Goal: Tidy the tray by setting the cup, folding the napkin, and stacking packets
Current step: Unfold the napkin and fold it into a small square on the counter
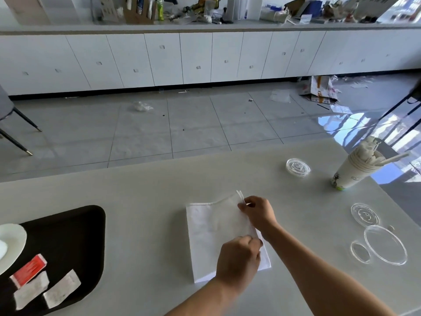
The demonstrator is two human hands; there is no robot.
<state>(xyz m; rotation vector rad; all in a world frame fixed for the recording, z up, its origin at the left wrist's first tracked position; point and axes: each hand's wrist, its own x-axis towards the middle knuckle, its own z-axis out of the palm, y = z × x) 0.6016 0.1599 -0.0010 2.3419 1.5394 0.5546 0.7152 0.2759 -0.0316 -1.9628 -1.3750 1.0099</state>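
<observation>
A white napkin (211, 236) lies flat on the pale table (141, 201), near the middle and well to the right of the tray. Both hands are at its right edge. The right hand (258, 213), the farther of the two, pinches the far right corner between thumb and fingertips and lifts it slightly off the table, so that thin layers of paper stand up there. The left hand (239, 261), nearer, has its fingers curled and pinches the same edge lower down, with its wrist over the napkin's near right part.

The black tray (68, 236) sits at the near left, partly cut off by the picture's edge. On it lie a red packet (28, 270) and two white packets, one (30, 293) touching the red one and the other (61, 289) just beside it to the right; none is stacked. A white round dish (11, 242) rests on the tray's left part, and I cannot tell whether it is a cup or a plate.

At the far right of the table stands a stack of paper cups (350, 172), stuffed with crumpled paper and straws. Clear plastic lids lie flat around it: one (298, 167) to its left, another (364, 214) nearer, and a large one (385, 245) with a small one (360, 252) just beside it.
</observation>
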